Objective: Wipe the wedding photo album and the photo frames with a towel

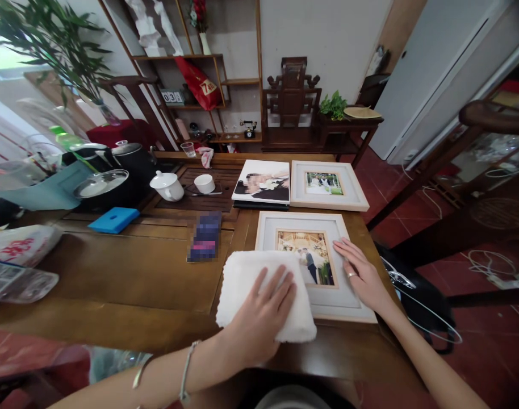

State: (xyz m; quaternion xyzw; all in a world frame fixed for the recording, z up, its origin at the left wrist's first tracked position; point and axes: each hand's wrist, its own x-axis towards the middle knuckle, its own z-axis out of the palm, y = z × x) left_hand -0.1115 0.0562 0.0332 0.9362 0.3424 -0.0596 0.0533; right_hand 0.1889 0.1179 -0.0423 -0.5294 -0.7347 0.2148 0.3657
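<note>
A folded white cloth (246,278) with a scalloped edge covers the left lower part of a pale wooden picture frame (300,220) lying flat on the table. My left hand (263,312) rests on this cloth with its fingers stretched out, pressing from above. Under the glass, a photo of a couple (314,255) shows partly; the cloth hides its lower left. On the frame's right border lies my right hand (359,275), fingers extended and a ring on one of them. Beyond are a second pale frame (357,190) and a white-bordered photo panel (262,170).
The wooden table (157,272) carries a blue box (113,220), a dark blurred packet (206,236), a lidded white teapot (167,186), a white cup (205,183) and a dark pot (101,187). Plastic bags (25,244) lie left. A black bag (425,301) is at the right.
</note>
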